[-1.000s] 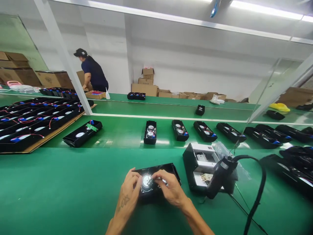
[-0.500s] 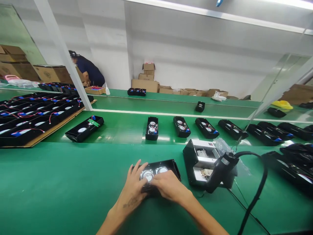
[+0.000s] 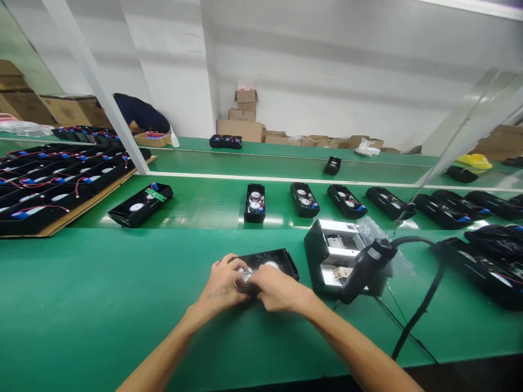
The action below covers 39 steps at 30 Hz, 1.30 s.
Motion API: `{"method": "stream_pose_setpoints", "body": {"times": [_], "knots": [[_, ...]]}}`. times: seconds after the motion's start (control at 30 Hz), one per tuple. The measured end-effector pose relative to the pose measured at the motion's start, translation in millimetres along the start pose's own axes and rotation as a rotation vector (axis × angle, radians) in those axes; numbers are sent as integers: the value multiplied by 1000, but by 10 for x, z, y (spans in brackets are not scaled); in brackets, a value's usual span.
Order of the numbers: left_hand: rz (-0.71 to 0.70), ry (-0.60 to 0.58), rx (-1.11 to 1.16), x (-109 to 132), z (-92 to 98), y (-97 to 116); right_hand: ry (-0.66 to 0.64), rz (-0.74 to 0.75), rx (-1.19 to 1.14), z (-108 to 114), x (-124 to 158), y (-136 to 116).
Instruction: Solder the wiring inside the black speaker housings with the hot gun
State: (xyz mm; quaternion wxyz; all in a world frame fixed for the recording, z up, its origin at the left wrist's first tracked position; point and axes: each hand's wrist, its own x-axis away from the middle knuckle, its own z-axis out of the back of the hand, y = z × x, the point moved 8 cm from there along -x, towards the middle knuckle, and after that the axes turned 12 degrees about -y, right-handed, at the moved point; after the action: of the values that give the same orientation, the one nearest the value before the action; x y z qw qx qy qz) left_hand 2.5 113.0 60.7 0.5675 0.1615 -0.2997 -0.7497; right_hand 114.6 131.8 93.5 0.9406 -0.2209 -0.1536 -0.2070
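Cardboard boxes (image 3: 241, 130) are standing along the white wall, and a co-worker in a dark top (image 3: 141, 114) is bending low at the left. Through your head view, the green table (image 3: 102, 305) is spreading before you, and the black casing (image 3: 261, 257) with two round silver discs is lying on it, midway along and nearer the far edge than the near one. Your left hand (image 3: 223, 283) is clamping the casing's left end, its fingers curling beside the left disc (image 3: 244, 276). Your right hand (image 3: 280, 288) is bunching its fingertips at that same disc, close against the left hand; whether it is pinching something small, you cannot tell. Toward the table's right edge, a black-and-silver machine (image 3: 330, 256) is sitting, with a black corded tool (image 3: 363, 269) hanging in front of it. Beyond the table's far edge, more casings (image 3: 304, 199) are resting in a row, and one at the left is carrying a green circuit board (image 3: 155, 194).
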Motion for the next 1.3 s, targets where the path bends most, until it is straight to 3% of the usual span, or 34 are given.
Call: {"method": "stream_pose_setpoints", "body": {"times": [0.23,0.53,0.97,1.3], "knots": [[73,-119,156,-286,205,-258,-62,-13,-119,332,-227,162],[166,-178,285,-320,167,-361,-34,-42,-167,327,-251,93],[171,-270,294,-471,308,-368,8,-78,-255,472,-324,208],[182,-287,281,-485,223,-482,0,-96,-254,448,-374,179]]}}
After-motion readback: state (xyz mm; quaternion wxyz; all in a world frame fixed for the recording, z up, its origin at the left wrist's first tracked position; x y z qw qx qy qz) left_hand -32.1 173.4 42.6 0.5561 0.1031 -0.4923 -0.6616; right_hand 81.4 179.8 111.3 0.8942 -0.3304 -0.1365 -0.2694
